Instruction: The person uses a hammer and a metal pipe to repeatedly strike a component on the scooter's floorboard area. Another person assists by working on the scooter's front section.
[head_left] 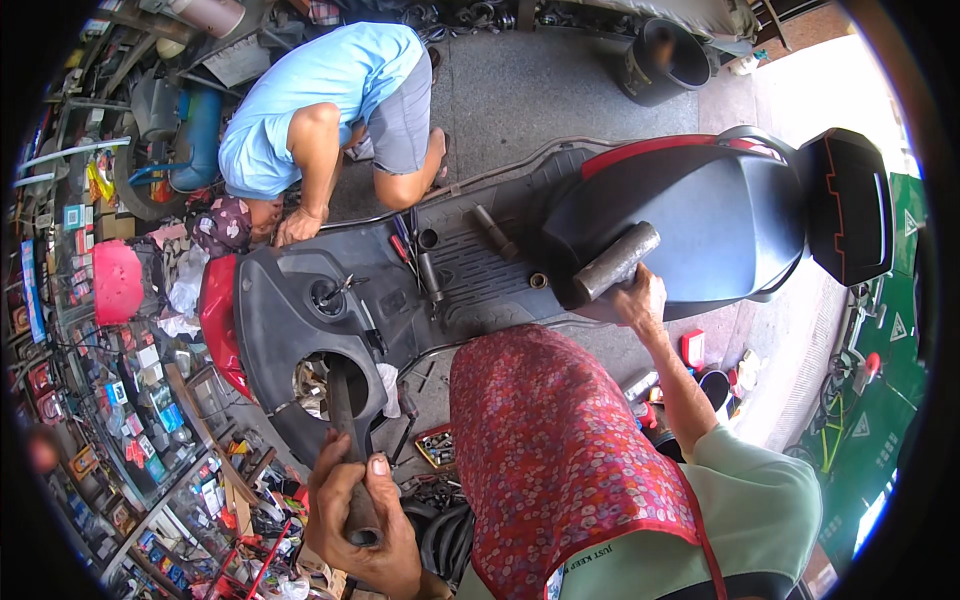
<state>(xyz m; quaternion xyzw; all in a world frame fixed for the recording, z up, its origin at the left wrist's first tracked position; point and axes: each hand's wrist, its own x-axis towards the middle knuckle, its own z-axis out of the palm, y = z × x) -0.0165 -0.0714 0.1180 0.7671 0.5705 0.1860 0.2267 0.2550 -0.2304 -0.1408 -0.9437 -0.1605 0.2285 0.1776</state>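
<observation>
My left hand (362,520) is wrapped round a long grey metal pipe (352,440). The pipe's far end reaches into the round opening in the scooter's dark front panel (300,280). My right hand (640,296) grips a thick, worn metal cylinder (617,262) over the front of the black seat (700,220); whether it has a handle is hidden. On the footboard (475,285) between lie a loose metal tube (494,231), a brass-coloured ring (538,281), a long socket tool (430,276) and slim tools with red and dark handles (402,242).
A person in a light blue shirt (320,80) crouches at the scooter's far side, one hand on its front. Shelves crowded with small parts (130,400) line the left. A black bucket (665,65) stands far right; a socket tray (436,447) lies near me.
</observation>
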